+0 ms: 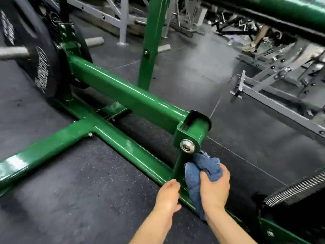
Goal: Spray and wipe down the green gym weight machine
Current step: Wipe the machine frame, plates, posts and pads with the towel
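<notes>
— Blue cloth (202, 173) bunched in your right hand (215, 187); you're pressing it against the short green post at five o'clock.
— Your left hand (168, 195)?
— Fingers curling on the base rail, holding nothing.
— Farther out?
— Green machine (123, 92) is stretching toward the black weight plate (31, 55) at ten o'clock.

Both forearms bare, no sleeves; hands (168, 194) ungloved.
</notes>
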The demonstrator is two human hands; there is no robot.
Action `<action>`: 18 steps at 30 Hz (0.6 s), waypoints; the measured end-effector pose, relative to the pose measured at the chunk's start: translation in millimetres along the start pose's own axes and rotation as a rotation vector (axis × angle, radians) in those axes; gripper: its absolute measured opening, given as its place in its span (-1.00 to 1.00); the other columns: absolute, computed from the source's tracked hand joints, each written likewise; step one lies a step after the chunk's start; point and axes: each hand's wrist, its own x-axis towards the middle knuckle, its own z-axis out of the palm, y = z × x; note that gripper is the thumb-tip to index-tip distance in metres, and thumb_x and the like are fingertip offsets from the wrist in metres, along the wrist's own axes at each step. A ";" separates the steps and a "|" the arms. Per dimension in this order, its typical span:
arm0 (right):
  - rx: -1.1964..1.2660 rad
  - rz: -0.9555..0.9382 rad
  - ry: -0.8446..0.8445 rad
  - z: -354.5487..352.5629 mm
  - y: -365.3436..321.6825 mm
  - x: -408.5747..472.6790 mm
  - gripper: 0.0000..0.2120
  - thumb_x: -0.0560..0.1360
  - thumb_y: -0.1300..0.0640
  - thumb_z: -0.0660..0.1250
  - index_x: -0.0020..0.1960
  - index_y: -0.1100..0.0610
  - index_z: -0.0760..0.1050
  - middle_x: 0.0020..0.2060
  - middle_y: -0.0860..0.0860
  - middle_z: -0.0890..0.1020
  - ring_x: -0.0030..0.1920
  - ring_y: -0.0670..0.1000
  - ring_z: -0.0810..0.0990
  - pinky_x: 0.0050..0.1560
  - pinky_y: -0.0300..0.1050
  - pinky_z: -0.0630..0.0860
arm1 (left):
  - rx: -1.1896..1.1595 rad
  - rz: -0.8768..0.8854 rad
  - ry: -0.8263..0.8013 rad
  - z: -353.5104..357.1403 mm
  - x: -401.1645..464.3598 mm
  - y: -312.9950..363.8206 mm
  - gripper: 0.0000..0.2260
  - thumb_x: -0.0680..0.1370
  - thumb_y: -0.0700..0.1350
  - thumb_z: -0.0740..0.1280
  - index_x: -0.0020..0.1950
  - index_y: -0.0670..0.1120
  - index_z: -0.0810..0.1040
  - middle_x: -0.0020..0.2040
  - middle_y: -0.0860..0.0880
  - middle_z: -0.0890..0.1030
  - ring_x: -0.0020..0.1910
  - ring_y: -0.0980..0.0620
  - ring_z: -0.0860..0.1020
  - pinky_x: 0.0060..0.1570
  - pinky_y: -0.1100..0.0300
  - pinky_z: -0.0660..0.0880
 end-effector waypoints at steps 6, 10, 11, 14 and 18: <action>0.126 -0.197 -0.104 54.6 44.4 22.7 -0.44 0.41 0.23 0.39 0.36 -0.07 0.41 0.19 -0.10 0.59 0.16 -0.03 0.56 0.22 0.00 0.49 | 0.298 0.355 0.076 4.0 80.7 -8.9 -0.59 0.58 -0.24 0.16 0.40 0.06 0.39 0.33 -0.05 0.51 0.28 -0.09 0.49 0.32 0.02 0.39; -0.143 -0.154 -0.307 55.8 87.8 40.4 -0.49 0.45 0.26 0.33 0.37 0.00 0.40 0.22 -0.02 0.57 0.19 0.03 0.55 0.13 -0.17 0.44 | 0.458 0.541 0.062 14.4 98.4 -9.2 -0.44 0.55 -0.35 0.10 0.51 0.03 0.28 0.38 -0.05 0.47 0.33 -0.03 0.44 0.27 0.22 0.33; -0.266 -0.161 -0.399 57.0 94.7 39.7 -0.53 0.46 0.27 0.30 0.35 0.04 0.42 0.22 0.02 0.58 0.19 0.06 0.55 0.10 -0.20 0.42 | 0.470 0.557 0.068 14.2 101.2 -10.8 -0.43 0.55 -0.35 0.10 0.53 0.03 0.25 0.39 -0.04 0.46 0.33 -0.02 0.43 0.26 0.23 0.32; -0.217 -0.147 -0.351 53.9 86.5 34.7 -0.66 0.48 0.26 0.28 0.23 0.08 0.51 0.10 0.06 0.63 0.10 0.09 0.58 0.06 -0.12 0.46 | 0.482 0.574 0.080 17.8 99.8 -15.6 -0.49 0.61 -0.28 0.11 0.55 0.04 0.20 0.42 -0.02 0.42 0.35 -0.02 0.41 0.33 0.16 0.34; 0.125 -0.265 -0.083 48.5 39.8 52.3 -0.58 0.46 0.23 0.32 0.29 0.01 0.49 0.13 -0.07 0.61 0.12 -0.03 0.56 0.13 -0.10 0.48 | 0.616 0.761 0.163 13.2 102.7 -13.1 -0.60 0.66 -0.02 0.13 0.51 0.02 0.30 0.38 0.00 0.48 0.34 -0.01 0.44 0.28 0.15 0.37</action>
